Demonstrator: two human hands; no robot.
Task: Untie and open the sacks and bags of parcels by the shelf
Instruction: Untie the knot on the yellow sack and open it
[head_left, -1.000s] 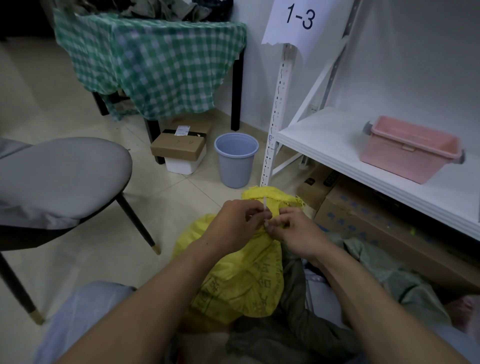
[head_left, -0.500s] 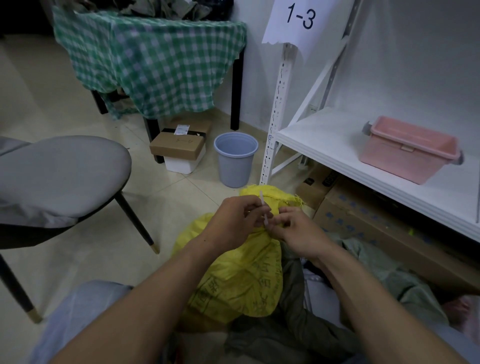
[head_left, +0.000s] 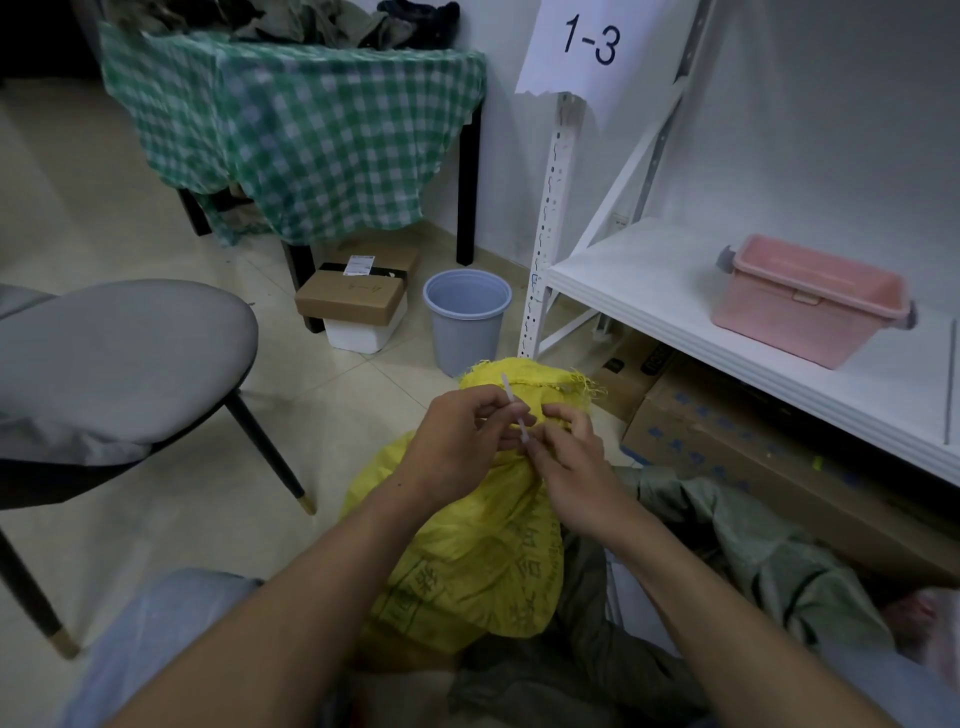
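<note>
Floor: pale tiles. On it I see a yellow sack, a grey bin, and a brown box stacked on a white box.
Under shelf: cardboard cartons on the floor, near the sack.
Shelf board: white, carries one pink tub.
Table: draped in a green check cloth, with crumpled clothes on top.

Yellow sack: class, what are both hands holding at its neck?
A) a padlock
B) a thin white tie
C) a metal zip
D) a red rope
B: the left hand and right hand both pinch a thin white tie at the gathered neck of the sack.
</note>
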